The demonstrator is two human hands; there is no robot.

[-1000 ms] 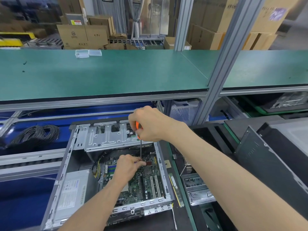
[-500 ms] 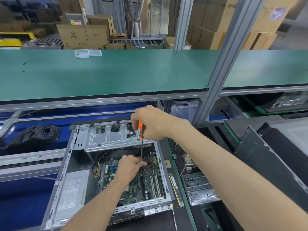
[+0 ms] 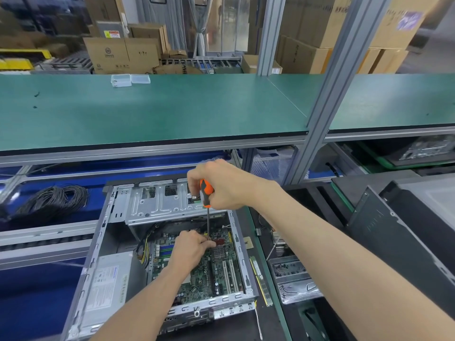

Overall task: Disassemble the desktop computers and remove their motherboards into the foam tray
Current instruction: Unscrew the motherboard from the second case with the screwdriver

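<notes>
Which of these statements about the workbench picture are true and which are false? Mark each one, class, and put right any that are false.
1. The right hand grips an orange-handled screwdriver. True.
2. The screwdriver shaft points down at the motherboard. True.
3. The motherboard already lies outside the computer case. False: it still sits inside the open case.
4. The left hand rests on the green shelf. False: it is down inside the case, fingers at the screwdriver's tip.
5. A coil of black cable lies to the left of the case. True.
6. The power supply sits at the case's right side. False: it is at the left side.
</notes>
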